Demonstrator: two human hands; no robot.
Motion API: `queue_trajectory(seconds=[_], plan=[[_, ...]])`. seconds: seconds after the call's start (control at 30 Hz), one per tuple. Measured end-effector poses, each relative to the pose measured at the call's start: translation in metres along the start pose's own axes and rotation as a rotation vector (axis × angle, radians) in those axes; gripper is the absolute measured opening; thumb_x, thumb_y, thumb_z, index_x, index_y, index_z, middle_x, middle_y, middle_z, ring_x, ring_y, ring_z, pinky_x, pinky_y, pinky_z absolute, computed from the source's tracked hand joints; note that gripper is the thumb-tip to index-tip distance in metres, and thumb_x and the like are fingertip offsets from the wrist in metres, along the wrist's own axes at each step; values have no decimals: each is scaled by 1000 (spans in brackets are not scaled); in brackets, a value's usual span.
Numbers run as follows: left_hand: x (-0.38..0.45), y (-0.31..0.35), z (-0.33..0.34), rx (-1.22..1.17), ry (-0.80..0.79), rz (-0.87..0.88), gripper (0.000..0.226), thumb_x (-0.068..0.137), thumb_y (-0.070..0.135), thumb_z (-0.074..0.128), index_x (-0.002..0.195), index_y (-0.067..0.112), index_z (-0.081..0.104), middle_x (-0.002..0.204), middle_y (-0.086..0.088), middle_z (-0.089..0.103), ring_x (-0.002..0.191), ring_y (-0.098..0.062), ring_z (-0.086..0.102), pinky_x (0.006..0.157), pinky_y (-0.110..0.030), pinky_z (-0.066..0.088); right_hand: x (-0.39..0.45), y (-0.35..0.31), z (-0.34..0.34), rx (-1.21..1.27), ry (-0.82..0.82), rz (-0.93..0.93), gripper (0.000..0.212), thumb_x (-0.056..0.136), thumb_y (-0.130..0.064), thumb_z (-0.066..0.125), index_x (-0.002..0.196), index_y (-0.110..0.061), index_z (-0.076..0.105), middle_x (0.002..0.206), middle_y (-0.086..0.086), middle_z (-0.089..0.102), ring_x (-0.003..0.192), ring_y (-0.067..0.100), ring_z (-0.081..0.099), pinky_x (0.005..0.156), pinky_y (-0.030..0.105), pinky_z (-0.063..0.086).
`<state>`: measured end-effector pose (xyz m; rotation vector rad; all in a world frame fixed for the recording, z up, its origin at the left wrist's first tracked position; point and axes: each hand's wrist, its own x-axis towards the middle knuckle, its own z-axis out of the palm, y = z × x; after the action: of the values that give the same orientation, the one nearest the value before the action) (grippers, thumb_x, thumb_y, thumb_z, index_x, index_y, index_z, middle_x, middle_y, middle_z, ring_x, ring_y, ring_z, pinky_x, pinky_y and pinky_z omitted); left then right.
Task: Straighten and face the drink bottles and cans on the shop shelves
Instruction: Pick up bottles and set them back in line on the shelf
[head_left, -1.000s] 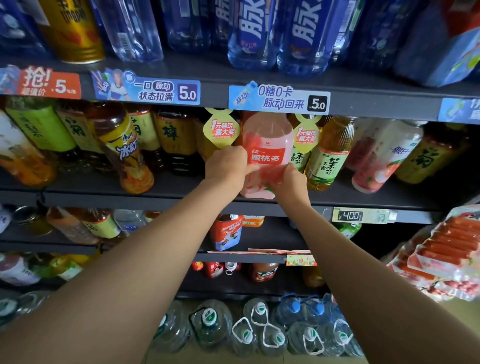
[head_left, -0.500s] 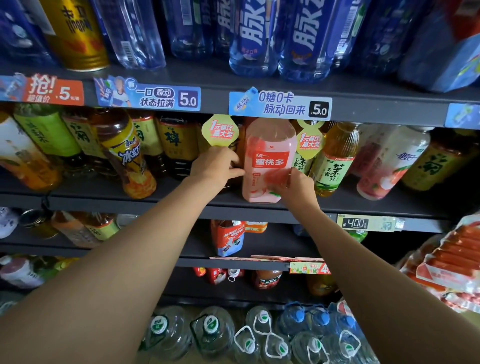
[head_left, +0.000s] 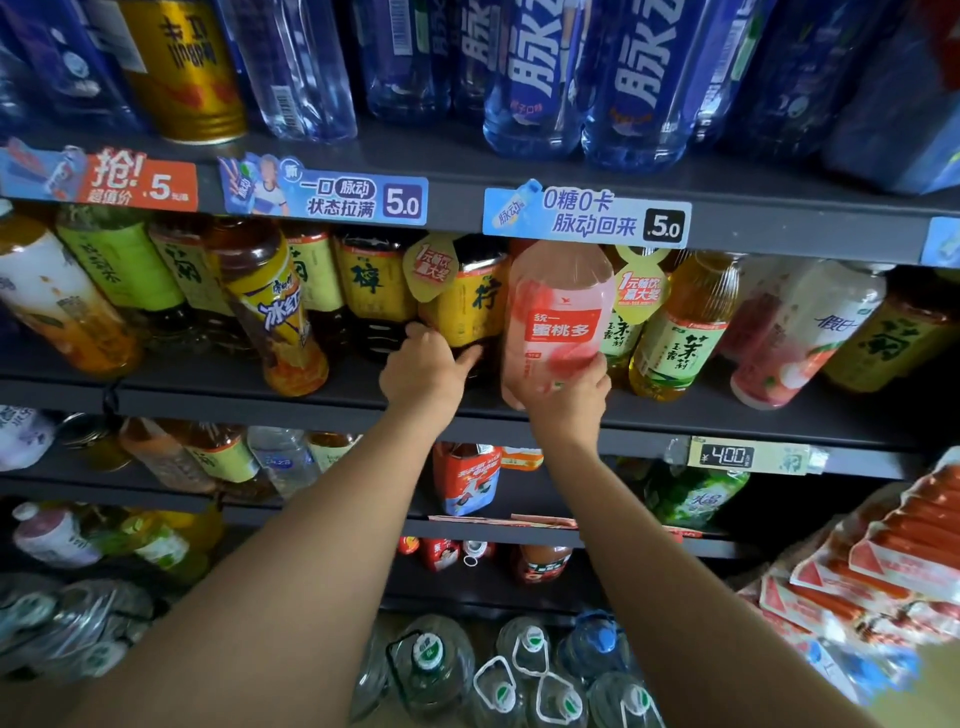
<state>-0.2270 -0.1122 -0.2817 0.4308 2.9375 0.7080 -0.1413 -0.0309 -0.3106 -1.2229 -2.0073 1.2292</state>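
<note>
A pink peach-drink bottle (head_left: 558, 312) with a red label stands at the front of the middle shelf (head_left: 675, 415), label facing me. My right hand (head_left: 569, 397) grips it round the base. To its left stands a dark lemon tea bottle (head_left: 470, 306) with a yellow label. My left hand (head_left: 423, 369) holds this bottle's lower part, with the fingers curled at its left side and the thumb on its front. Green tea bottles (head_left: 680, 338) stand to the right of the pink one.
Tilted tea bottles (head_left: 275, 317) crowd the middle shelf's left side. A pink-and-white bottle (head_left: 800, 338) leans at the right. Blue drink bottles (head_left: 540, 78) and a gold can (head_left: 182, 67) fill the top shelf. Water jugs (head_left: 498, 670) stand on the floor. Sausage packs (head_left: 883, 566) hang at right.
My left hand has let go of the pink bottle and moved left onto the lemon tea bottle. My right hand keeps hold of the pink bottle's base.
</note>
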Motion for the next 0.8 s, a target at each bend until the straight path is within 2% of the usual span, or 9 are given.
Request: queue_trajectory(seconds=[0.1,0.17,0.27,0.37,0.5,0.67,0.73,0.8], plan=[[6,-5,3,-31,17,12,55,88,45,56,118,1,42,117,-19,58,111,-38,55,79,-42,43,0,-10,16,2,82,113,107,69,-33,80,144,-4,10,141,17,26,130,37,32,110,43,29],[15,-15,0,-21,23,49,47,90,42,55,113,3,44,110,-19,62,104,-39,58,73,-40,42,3,-12,22,31,118,126,103,71,-33,78,143,-3,12,138,17,28,129,37,34,109,44,29],[25,-25,-4,-56,5,95,40,90,39,56,106,4,46,102,-19,64,91,-38,64,78,-43,52,5,-12,27,83,155,137,98,71,-33,78,142,-5,16,137,16,31,128,38,35,108,46,30],[25,-24,-2,-113,-20,89,37,90,35,57,106,3,46,101,-19,64,87,-36,66,78,-46,55,2,-16,32,101,193,148,96,71,-31,79,141,-5,19,135,16,32,126,39,35,108,46,29],[25,-19,-4,-56,-14,74,37,94,31,53,114,1,45,110,-19,60,102,-38,60,80,-39,45,2,-20,33,95,192,177,96,72,-34,77,142,-5,18,137,15,31,127,38,35,106,43,31],[11,-15,-2,-17,-13,-5,33,97,24,46,119,-2,46,122,-21,54,114,-38,52,86,-41,43,-2,-23,25,3,129,173,94,72,-35,77,139,-4,20,135,14,32,125,35,37,104,40,31],[-4,-15,-4,16,-39,-3,30,96,17,46,118,-2,48,123,-21,54,115,-39,51,89,-41,43,-8,-27,14,-7,61,204,86,75,-27,77,136,-4,21,136,15,31,125,36,39,103,39,32],[-25,-15,-10,42,-84,116,26,94,14,44,115,0,52,118,-21,58,111,-39,53,86,-40,43,-23,-35,-6,-30,24,234,69,80,-20,71,132,-4,28,136,16,31,123,38,40,98,41,37]])
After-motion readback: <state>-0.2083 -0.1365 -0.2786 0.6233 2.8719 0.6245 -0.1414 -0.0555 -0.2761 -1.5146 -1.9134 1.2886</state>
